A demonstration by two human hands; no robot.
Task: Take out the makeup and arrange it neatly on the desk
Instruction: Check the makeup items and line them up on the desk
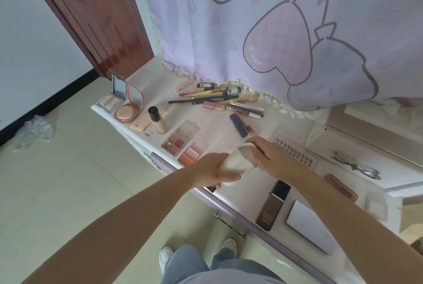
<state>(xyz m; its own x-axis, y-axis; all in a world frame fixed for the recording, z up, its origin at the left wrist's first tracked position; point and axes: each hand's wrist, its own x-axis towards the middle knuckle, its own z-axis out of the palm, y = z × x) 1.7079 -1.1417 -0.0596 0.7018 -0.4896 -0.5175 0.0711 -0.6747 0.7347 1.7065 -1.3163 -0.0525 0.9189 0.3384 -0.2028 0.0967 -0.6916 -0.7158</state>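
The left hand (215, 172) has its fingers curled round the lower end of a white bottle (235, 164), while the right hand (272, 158) grips its cap end, so the bottle hangs tilted just above the desk's (219, 128) front edge, beside the open blush palette (183, 146). The step looks like setting this bottle among the makeup. Brushes and pencils (217, 97) lie jumbled near the back edge; the next move probably calls for a bare spot and an upright placement.
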